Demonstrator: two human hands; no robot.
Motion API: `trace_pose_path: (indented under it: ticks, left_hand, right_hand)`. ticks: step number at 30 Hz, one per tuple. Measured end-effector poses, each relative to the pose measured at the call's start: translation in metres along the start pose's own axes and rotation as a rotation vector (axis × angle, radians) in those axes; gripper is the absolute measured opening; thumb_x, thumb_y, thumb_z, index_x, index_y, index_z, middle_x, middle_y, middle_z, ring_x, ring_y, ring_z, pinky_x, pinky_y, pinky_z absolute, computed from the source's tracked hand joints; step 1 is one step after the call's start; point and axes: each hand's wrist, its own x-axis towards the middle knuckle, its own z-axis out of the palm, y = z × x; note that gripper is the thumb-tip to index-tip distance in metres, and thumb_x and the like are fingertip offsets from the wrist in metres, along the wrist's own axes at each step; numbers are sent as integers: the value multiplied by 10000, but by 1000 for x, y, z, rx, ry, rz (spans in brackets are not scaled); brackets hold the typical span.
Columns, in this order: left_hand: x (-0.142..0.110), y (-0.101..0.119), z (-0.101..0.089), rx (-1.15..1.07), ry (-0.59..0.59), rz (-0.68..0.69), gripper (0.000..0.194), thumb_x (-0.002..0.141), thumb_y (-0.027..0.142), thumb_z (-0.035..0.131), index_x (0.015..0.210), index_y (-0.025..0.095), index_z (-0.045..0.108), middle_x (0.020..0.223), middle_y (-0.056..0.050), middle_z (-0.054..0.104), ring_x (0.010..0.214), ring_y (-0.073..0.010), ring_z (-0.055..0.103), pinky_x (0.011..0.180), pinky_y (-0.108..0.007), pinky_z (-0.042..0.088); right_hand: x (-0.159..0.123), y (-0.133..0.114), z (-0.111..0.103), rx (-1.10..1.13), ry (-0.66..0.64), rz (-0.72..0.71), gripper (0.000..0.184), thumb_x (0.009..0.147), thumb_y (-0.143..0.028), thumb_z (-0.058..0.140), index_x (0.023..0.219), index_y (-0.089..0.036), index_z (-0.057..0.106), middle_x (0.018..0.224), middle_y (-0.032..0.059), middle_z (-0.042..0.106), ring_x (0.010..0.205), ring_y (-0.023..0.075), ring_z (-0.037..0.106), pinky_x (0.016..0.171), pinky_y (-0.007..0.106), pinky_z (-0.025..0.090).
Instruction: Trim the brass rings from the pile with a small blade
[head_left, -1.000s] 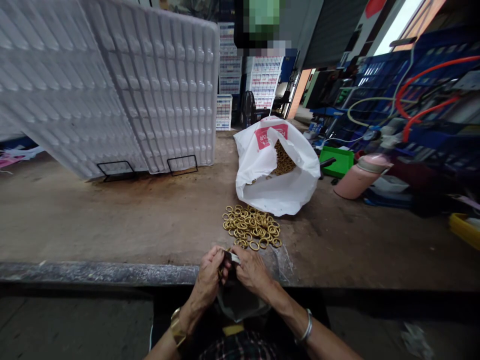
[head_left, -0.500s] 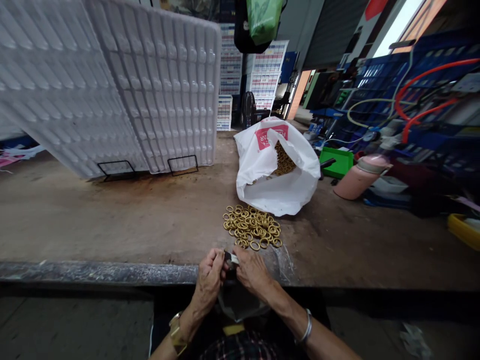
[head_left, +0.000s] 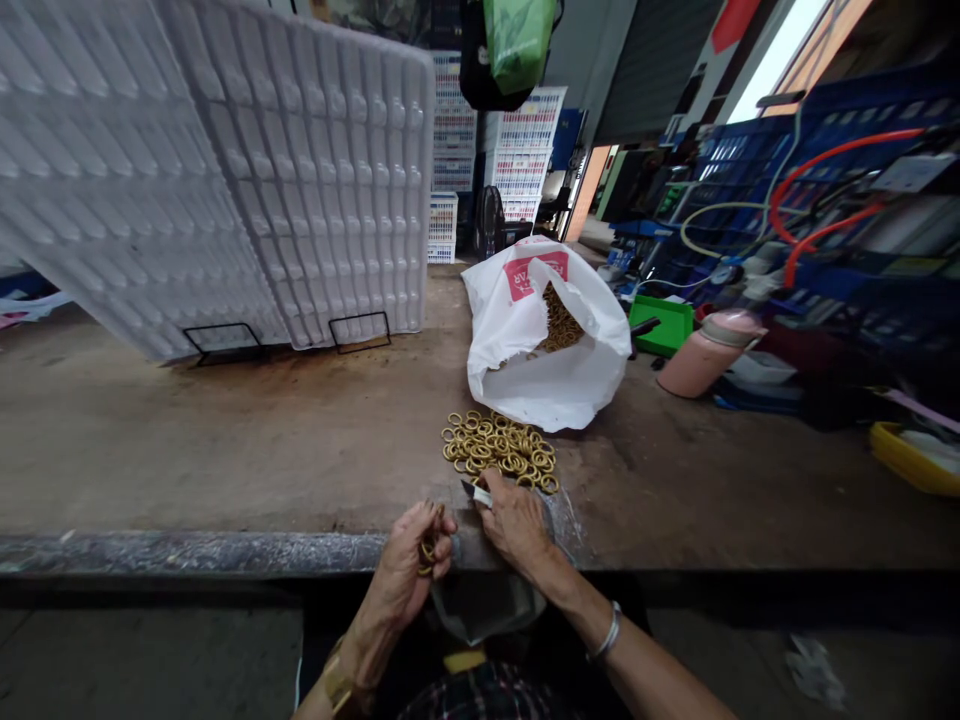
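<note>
Several brass-coloured rings [head_left: 427, 556] are in my left hand [head_left: 405, 565], whose fingers are curled round them just over the table's front edge. My right hand [head_left: 517, 525] grips a small knife [head_left: 481, 494] with a dark blade and a whitish handle; the blade points left. Its fingertips are at the near side of a loose pile of brass rings [head_left: 499, 440] on the table, and whether they touch a ring there is hidden. Behind the pile a white plastic bag [head_left: 540, 395] lies with its mouth open, showing more rings inside. Below the table edge, a greyish open bag or container [head_left: 487, 610] sits at my lap.
Ridged pale plastic trays [head_left: 330, 180] stand upright on black wire stands [head_left: 360, 330] at the left. On the right are a pink bottle [head_left: 709, 355], a green tray [head_left: 664, 325], a yellow container [head_left: 911, 465] and orange hoses [head_left: 784, 215]. White crates [head_left: 517, 160] are stacked behind.
My hands were together at the knife and have come apart. The right moved forward with the knife to the ring pile; the left drew back slightly, and its rings now show.
</note>
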Motion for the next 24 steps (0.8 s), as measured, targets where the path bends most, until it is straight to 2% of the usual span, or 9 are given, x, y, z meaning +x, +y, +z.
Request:
trace_pose_path:
  ticks: [5, 12, 17, 20, 24]
  left_hand:
    - [3, 1, -3, -26, -10, -9, 259, 710, 357, 635, 707, 158, 469, 677, 18, 542, 418, -30, 390, 356, -150, 267]
    - [6, 2, -7, -98, -47, -63, 286, 656, 258, 680, 814, 179, 456, 669, 22, 549, 438, -40, 422, 368, -142, 281]
    - [7, 2, -10, -140, -43, -93, 268, 698, 273, 665, 776, 181, 426, 672, 7, 557, 508, -64, 490, 390, -137, 311]
    - [9, 1, -11, -125, -37, -86, 279, 680, 236, 681, 777, 180, 426, 667, 9, 560, 506, -63, 494, 386, -130, 311]
    - [12, 0, -9, -112, -60, -90, 275, 678, 203, 670, 865, 177, 471, 644, 25, 544, 496, -64, 494, 386, -133, 322]
  right_hand:
    - [3, -2, 1, -22, -5, -6, 165, 765, -145, 488, 911, -220, 503, 854, 26, 650, 718, 150, 591, 557, 255, 245]
    - [0, 6, 3, 83, 37, -24, 267, 686, -70, 461, 886, -231, 535, 783, -2, 643, 675, 136, 566, 571, 238, 261]
    - [8, 14, 2, 347, 104, 59, 154, 788, -214, 408, 846, -217, 550, 712, 9, 608, 639, 138, 537, 594, 221, 326]
    - [14, 17, 0, 540, 150, 82, 204, 817, -305, 368, 778, -208, 543, 680, 7, 578, 611, 135, 515, 589, 221, 358]
    - [14, 15, 0, 688, 175, 73, 208, 809, -335, 388, 742, -208, 539, 646, -7, 569, 607, 131, 519, 605, 227, 387]
